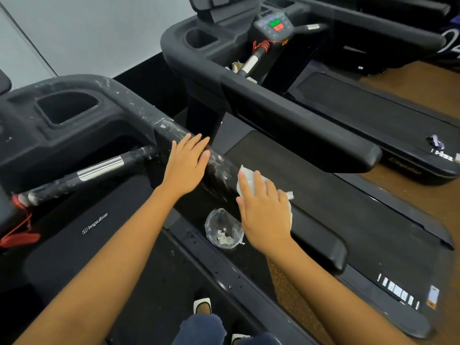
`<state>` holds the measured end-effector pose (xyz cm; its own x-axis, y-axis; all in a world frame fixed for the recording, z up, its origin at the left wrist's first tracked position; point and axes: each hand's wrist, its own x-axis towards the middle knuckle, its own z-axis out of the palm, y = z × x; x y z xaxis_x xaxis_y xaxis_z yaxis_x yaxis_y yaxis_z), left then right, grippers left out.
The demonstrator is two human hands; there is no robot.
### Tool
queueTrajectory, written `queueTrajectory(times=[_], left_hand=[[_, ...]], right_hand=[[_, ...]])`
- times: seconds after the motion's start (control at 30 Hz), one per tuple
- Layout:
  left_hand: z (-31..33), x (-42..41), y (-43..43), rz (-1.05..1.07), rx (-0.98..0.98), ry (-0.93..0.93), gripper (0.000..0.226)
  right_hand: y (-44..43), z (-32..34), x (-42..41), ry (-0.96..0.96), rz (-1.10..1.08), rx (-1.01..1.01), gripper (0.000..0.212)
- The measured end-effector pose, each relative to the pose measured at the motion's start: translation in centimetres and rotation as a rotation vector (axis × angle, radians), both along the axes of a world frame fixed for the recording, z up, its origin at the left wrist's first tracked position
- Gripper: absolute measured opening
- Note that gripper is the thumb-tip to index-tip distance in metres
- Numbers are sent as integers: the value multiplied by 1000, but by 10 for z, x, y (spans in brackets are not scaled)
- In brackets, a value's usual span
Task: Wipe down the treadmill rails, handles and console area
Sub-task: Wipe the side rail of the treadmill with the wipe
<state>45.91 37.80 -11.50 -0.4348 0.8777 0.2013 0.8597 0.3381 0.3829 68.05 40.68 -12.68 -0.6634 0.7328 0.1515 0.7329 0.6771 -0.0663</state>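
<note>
We look down on a black treadmill whose right rail runs from the console corner toward the camera, its upper stretch streaked with white smears. The left hand lies flat across that smeared part of the rail, grip released, fingers straight and close together. The right hand rests further down the same rail, fingers spread and nearly straight. It presses a crumpled white wipe against the rail's top, and its grip is also released rather than clenched. The wipe pokes out past the fingertips and at the outer side of the palm.

Just beside the right hand and lower than the rail sits a clear plastic bag with white scraps inside; we cannot tell what it rests on. A handle bar with a ribbed silver band slants out from below the console, streaked white as well. A red safety cord hangs from its far end. A cup holder is sunk into the console corner above it.

Beyond the rail stands a second treadmill, its console showing a green and a red button. A wooden floor shows at right. White-toed shoes appear at the bottom edge.
</note>
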Motion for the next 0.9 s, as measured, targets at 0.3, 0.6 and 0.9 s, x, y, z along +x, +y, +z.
queueTrajectory(times=[0.3, 0.6, 0.9], left_hand=[[4, -41, -1, 6, 2, -29, 47], [-2, -75, 12, -11, -129, 49, 49], [-6, -77, 10, -31, -75, 41, 48]], right_hand=[[25, 14, -128, -22, 49, -115, 58], [2, 0, -67, 4, -57, 50, 55], [22, 10, -110, -19, 70, -43, 56]])
